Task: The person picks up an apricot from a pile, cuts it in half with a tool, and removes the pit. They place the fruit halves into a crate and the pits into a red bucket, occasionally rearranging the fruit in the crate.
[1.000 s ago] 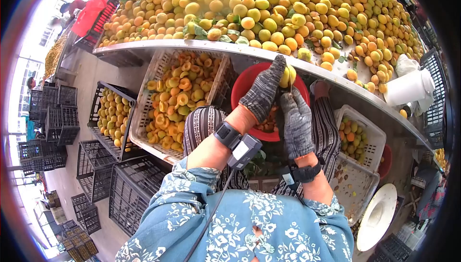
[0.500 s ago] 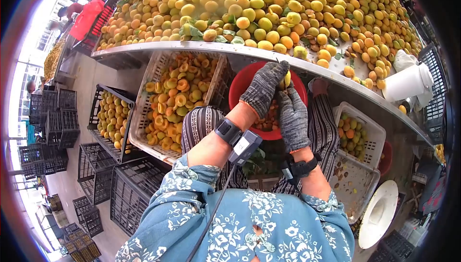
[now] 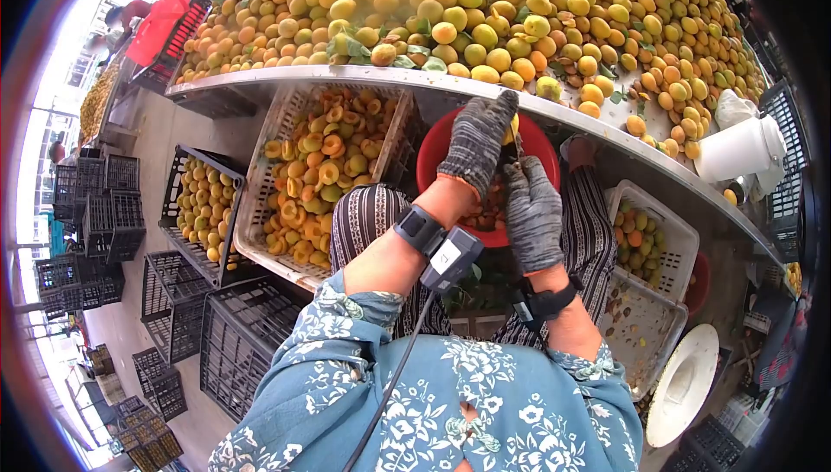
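Note:
My left hand (image 3: 478,143), in a grey knit glove, is closed around a yellow apricot (image 3: 514,128) above a red bowl (image 3: 441,147). My right hand (image 3: 534,212), also gloved, grips a small knife (image 3: 518,148) whose blade points up against the fruit. The bowl rests on my lap and holds pits or cut pieces, mostly hidden by my hands. A huge pile of whole apricots (image 3: 485,13) covers the metal table (image 3: 286,78) just beyond.
A white crate of halved apricots (image 3: 325,169) stands left of the bowl, a black crate of whole fruit (image 3: 201,208) further left. White crates (image 3: 645,251) sit to my right, with a white bucket (image 3: 736,152) on the table edge. Empty black crates (image 3: 234,351) fill the floor at left.
Both hands stayed over the red bowl, shifting slightly; the left hand turned the apricot against the knife.

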{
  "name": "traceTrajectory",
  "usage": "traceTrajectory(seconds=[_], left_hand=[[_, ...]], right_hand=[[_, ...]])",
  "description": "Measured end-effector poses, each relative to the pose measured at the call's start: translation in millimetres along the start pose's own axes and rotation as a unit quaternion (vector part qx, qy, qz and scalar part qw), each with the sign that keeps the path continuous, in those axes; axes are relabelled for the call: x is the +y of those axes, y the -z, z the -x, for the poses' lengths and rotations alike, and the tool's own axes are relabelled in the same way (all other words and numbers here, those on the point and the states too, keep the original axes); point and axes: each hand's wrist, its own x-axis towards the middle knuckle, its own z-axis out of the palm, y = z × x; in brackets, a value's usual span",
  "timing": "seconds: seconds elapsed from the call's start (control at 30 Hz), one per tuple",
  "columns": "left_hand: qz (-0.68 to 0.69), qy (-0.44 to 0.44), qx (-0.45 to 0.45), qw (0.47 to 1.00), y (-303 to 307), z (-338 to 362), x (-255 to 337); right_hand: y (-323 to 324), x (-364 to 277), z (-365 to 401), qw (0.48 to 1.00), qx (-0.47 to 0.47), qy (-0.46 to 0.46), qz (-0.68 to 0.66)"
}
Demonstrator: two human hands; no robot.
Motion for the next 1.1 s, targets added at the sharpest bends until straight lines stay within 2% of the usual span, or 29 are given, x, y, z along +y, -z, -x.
traceTrajectory(seconds=[0.03, 0.1, 0.13, 0.17, 0.23, 0.33, 0.47, 0.53, 0.57, 0.6, 0.63, 0.7, 0.73, 0.77, 0.8, 0.83, 0.87, 0.9, 0.93, 1.0, 1.1], left_hand=[[0.0, 0.0, 0.001, 1.0, -0.6, 2.7, 0.3], [0.141, 0.006, 0.001, 0.99, -0.8, 9.3, 0.0], [0.14, 0.008, 0.0, 0.99, 0.1, 9.8, -1.3], [0.234, 0.088, -0.021, 0.968, 1.2, 7.7, -2.9], [0.411, 0.242, -0.061, 0.877, 3.6, 4.2, -5.6], [0.346, 0.23, -0.076, 0.906, 7.9, 10.3, 9.0], [0.309, 0.283, -0.058, 0.906, 3.2, 18.7, 16.8], [0.412, 0.342, -0.014, 0.845, -1.5, 19.8, 22.0], [0.412, 0.341, -0.015, 0.845, -2.2, 18.5, 21.0], [0.442, 0.366, -0.029, 0.818, -1.6, 16.5, 17.8], [0.472, 0.391, -0.043, 0.789, -1.1, 16.0, 14.5], [0.459, 0.384, -0.033, 0.801, -3.0, 14.1, 10.8], [0.445, 0.377, -0.023, 0.812, -4.0, 13.2, 8.7], [0.446, 0.377, -0.023, 0.811, -5.8, 12.6, 5.1], [0.438, 0.355, -0.031, 0.825, -7.9, 12.8, 1.5], [0.43, 0.331, -0.039, 0.839, -9.6, 12.3, -1.8], [0.429, 0.331, -0.04, 0.839, -10.0, 13.4, -1.5], [0.45, 0.336, -0.06, 0.825, -9.3, 15.7, 0.4], [0.472, 0.338, -0.079, 0.81, -8.5, 16.6, 2.8], [0.476, 0.342, -0.103, 0.804, -5.2, 18.6, 13.0], [0.493, 0.338, -0.14, 0.789, -2.6, 23.2, 22.4]], right_hand=[[-2.0, -0.9, 0.8, 1.0, -0.001, 0.0, 0.001], [-7.7, -0.3, 0.6, 0.96, -0.02, -0.108, -0.258], [-9.3, 5.6, -0.8, 0.959, -0.02, -0.11, -0.259], [-10.1, 14.2, -5.3, 0.956, -0.028, -0.105, -0.273], [-11.9, 24.0, -7.1, 0.953, -0.035, -0.1, -0.285], [-16.2, 31.9, -5.8, 0.925, -0.032, -0.105, -0.363], [-21.3, 42.1, -9.3, 0.947, -0.003, -0.051, -0.317], [-16.7, 37.5, -11.0, 0.957, -0.003, -0.029, -0.288], [-10.0, 26.2, -10.6, 0.985, 0.006, -0.01, -0.172], [-7.2, 19.3, -11.1, 0.998, 0.013, 0.01, -0.054], [-10.2, 24.1, -12.3, 0.998, 0.012, 0.01, -0.055], [-14.6, 31.4, -16.7, 0.989, 0.077, 0.117, 0.055], [-14.5, 32.9, -15.5, 0.989, 0.077, 0.117, 0.056], [-12.1, 20.8, -12.8, 0.993, 0.024, 0.001, -0.119], [-10.9, 14.7, -10.6, 0.95, -0.029, -0.116, -0.288], [-18.6, 24.7, -12.8, 0.95, -0.029, -0.115, -0.289], [-32.7, 43.7, -16.1, 0.94, 0.002, -0.067, -0.333], [-37.7, 45.9, -16.9, 0.926, 0.033, -0.019, -0.375], [-35.5, 47.2, -14.4, 0.926, 0.035, -0.018, -0.375], [-24.5, 27.0, -3.9, 0.866, -0.018, -0.122, -0.486], [-20.2, 27.3, 2.0, 0.854, -0.031, -0.132, -0.502]])
